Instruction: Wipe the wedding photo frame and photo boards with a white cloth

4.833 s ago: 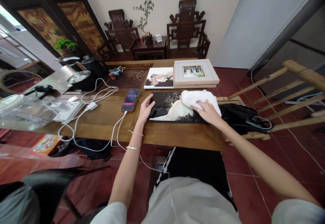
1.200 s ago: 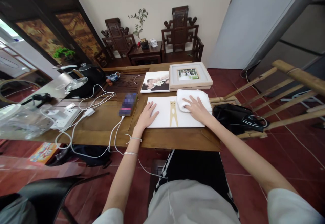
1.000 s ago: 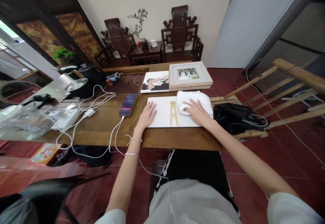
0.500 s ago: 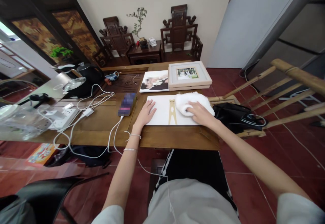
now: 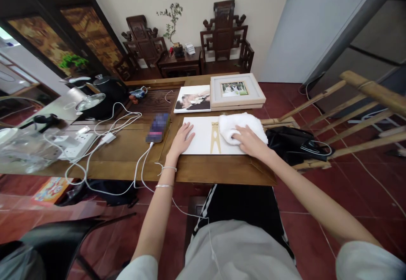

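Note:
A white board (image 5: 203, 138) with a tan wooden stand piece on it lies face down on the wooden table (image 5: 133, 144). My left hand (image 5: 183, 137) rests flat on its left edge, fingers spread. My right hand (image 5: 250, 141) presses a folded white cloth (image 5: 239, 124) onto the board's right part, fingers laid over the cloth.
Behind the board lie a photo print (image 5: 193, 98) and a white framed picture (image 5: 236, 90). A phone (image 5: 157, 126) on a charging cable sits to the left, then a power strip (image 5: 78, 141) with white cables, and pots. A black bag (image 5: 293, 144) and bamboo rack stand on the right.
The dark picture seen 4.8 s ago now lies turned over, white back up. Over the last second my right hand shifted the cloth slightly; the left hand stayed put.

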The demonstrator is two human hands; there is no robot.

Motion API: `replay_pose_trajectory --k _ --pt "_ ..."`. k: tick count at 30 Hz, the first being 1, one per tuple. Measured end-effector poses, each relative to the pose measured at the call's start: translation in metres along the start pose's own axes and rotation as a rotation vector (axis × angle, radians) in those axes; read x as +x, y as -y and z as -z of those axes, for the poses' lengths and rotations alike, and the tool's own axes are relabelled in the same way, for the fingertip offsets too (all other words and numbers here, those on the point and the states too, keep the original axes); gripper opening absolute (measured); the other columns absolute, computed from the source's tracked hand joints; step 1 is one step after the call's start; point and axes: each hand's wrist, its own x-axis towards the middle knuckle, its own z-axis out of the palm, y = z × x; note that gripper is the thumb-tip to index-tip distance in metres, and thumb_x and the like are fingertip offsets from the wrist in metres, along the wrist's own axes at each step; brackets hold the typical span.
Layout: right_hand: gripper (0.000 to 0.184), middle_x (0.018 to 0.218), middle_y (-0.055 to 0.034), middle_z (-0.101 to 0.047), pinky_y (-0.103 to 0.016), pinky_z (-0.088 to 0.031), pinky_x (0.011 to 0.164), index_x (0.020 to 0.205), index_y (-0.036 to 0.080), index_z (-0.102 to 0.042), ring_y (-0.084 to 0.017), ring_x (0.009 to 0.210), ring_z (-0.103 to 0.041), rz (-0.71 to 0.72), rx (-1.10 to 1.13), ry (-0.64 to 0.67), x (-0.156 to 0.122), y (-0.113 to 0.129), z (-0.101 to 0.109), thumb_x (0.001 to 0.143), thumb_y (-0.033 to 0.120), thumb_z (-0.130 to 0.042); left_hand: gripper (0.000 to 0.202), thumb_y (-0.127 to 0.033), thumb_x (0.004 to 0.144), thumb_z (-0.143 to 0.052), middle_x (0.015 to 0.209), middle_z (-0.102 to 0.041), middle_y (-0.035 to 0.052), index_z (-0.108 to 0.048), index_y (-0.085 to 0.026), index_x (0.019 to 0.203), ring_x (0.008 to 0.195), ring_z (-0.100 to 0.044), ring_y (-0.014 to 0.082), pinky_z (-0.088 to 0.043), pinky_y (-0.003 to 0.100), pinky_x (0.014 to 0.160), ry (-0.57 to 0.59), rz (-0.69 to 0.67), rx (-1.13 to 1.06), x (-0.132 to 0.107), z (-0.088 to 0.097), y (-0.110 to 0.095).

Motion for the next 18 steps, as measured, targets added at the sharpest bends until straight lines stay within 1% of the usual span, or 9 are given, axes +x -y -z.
replay_pose_trajectory --k 2,5,7,8,10,12,18 --pt "0.058 0.138 -0.0163 -0.059 -0.064 -0.029 0.113 0.112 0.015 -0.067 -0.036 0.140 -0.041 0.046 0.009 -0.008 -0.030 0.018 -0.001 0.066 -0.008 -0.042 0.050 -0.041 0.095 -0.049 0.154 -0.044 0.0125 -0.056 -0.015 0.138 0.148 -0.032 0.0267 -0.026 0.047 0.122 -0.013 0.005 -0.013 -0.001 0.000 -0.002" --pt "0.054 0.141 -0.0133 -0.058 -0.066 -0.029 0.113 0.101 0.018 -0.069 -0.036 0.142 -0.039 0.120 0.023 -0.034 -0.070 0.041 0.002 0.062 -0.009 -0.042 0.050 -0.040 0.094 -0.051 0.152 -0.047 0.0126 -0.058 -0.015 0.136 0.147 -0.036 0.0259 -0.028 0.045 0.122 -0.029 0.011 -0.041 -0.002 0.003 -0.005" --pt "0.052 0.141 -0.0126 -0.058 -0.066 -0.030 0.113 0.097 0.018 -0.069 -0.036 0.142 -0.039 0.157 0.039 -0.031 -0.084 0.048 0.004 0.061 -0.009 -0.043 0.049 -0.039 0.092 -0.052 0.150 -0.049 0.0122 -0.059 -0.015 0.135 0.146 -0.038 0.0255 -0.028 0.044 0.122 -0.025 0.013 -0.062 -0.004 0.005 -0.006" --pt "0.052 0.141 -0.0128 -0.058 -0.066 -0.031 0.113 0.098 0.018 -0.069 -0.036 0.141 -0.039 0.167 0.048 -0.028 -0.087 0.048 0.005 0.061 -0.009 -0.043 0.050 -0.039 0.092 -0.052 0.150 -0.049 0.0123 -0.059 -0.015 0.135 0.145 -0.038 0.0254 -0.028 0.044 0.122 -0.019 0.013 -0.071 -0.004 0.006 -0.006" --pt "0.054 0.140 -0.0136 -0.059 -0.065 -0.032 0.112 0.102 0.017 -0.068 -0.036 0.140 -0.041 0.164 0.063 -0.032 -0.082 0.042 0.004 0.061 -0.008 -0.043 0.051 -0.039 0.092 -0.052 0.150 -0.048 0.0128 -0.058 -0.014 0.136 0.145 -0.037 0.0255 -0.027 0.044 0.123 -0.004 0.016 -0.083 -0.005 0.007 -0.006" --pt "0.057 0.140 -0.0144 -0.059 -0.064 -0.032 0.113 0.107 0.017 -0.068 -0.035 0.140 -0.042 0.136 0.074 -0.044 -0.067 0.029 0.002 0.062 -0.007 -0.043 0.053 -0.039 0.091 -0.052 0.151 -0.048 0.0125 -0.057 -0.014 0.137 0.146 -0.036 0.0255 -0.026 0.044 0.123 0.007 0.020 -0.089 -0.005 0.008 -0.006" --pt "0.058 0.133 -0.0186 -0.061 -0.060 -0.030 0.113 0.121 0.015 -0.064 -0.034 0.138 -0.044 0.008 0.034 -0.022 0.005 -0.014 -0.004 0.069 -0.002 -0.046 0.053 -0.040 0.092 -0.052 0.153 -0.045 0.0105 -0.056 -0.015 0.138 0.147 -0.034 0.0236 -0.025 0.043 0.123 0.019 0.033 -0.112 -0.005 0.007 -0.004"
